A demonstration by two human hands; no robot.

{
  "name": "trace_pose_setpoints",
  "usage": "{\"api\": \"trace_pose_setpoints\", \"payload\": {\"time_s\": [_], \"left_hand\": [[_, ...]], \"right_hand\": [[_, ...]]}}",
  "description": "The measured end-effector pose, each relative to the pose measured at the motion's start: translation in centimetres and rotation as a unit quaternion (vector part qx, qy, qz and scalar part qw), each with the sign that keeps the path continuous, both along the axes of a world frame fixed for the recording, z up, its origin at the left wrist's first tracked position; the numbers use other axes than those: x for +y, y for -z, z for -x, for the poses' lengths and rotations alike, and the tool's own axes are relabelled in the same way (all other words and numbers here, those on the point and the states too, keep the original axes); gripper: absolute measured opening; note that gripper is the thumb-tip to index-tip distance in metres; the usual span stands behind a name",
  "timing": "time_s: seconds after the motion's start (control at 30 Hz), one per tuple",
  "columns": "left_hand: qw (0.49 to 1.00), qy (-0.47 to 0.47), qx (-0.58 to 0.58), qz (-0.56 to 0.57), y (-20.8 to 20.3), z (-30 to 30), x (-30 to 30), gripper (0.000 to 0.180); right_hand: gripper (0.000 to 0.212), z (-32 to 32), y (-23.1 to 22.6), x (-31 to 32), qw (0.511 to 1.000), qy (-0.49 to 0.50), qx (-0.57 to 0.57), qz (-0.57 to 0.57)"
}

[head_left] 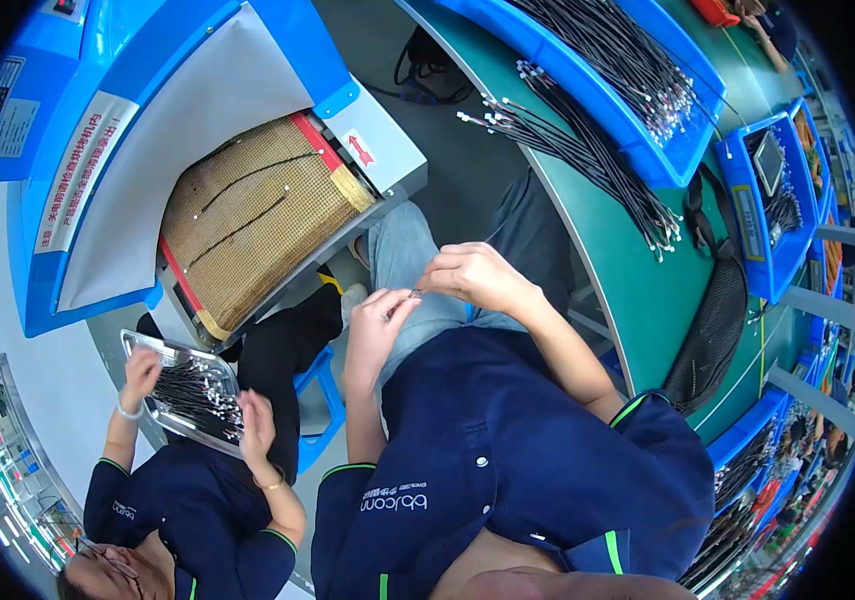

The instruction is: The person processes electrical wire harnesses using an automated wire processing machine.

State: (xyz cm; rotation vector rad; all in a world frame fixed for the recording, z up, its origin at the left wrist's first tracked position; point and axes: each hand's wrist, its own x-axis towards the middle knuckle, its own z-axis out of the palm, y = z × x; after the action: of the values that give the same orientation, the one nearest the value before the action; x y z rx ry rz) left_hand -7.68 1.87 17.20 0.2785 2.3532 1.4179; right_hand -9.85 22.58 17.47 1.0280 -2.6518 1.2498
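Above my lap, my left hand (377, 322) and my right hand (477, 277) are brought close together. The fingertips of both are pinched around something small and dark (414, 294), too small to make out. My right hand is a little farther from my body than my left. To the left of my hands, a mesh conveyor belt (277, 215) comes out of a blue machine (107, 130), and two thin black cables (237, 232) with small pale ends lie on it.
On my left, a co-worker holds a metal tray (230, 383) of short black cables. The green table (587, 215) curves along my right, with a bundle of black cables (597, 150), a blue bin (682, 165) of more cables and a black mesh item (707, 335). A blue stool (322, 400) stands nearby.
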Motion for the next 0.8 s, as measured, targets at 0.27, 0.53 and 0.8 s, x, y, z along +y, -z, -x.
{"api": "trace_pose_setpoints", "payload": {"time_s": [0.27,0.53,0.8], "left_hand": [[0.993,0.004,0.120,0.015,0.6,0.0,1.0,0.012],[0.981,-0.031,0.190,0.000,1.1,-0.5,1.9,0.013],[0.967,-0.043,0.248,0.036,1.2,-0.4,2.1,0.015]], "right_hand": [[0.013,-0.3,0.3,0.1,0.999,0.000,-0.017,0.028],[0.012,-0.2,0.8,1.1,0.985,0.036,-0.141,0.093],[0.011,-0.4,0.5,1.5,0.970,0.017,-0.212,0.120]]}}
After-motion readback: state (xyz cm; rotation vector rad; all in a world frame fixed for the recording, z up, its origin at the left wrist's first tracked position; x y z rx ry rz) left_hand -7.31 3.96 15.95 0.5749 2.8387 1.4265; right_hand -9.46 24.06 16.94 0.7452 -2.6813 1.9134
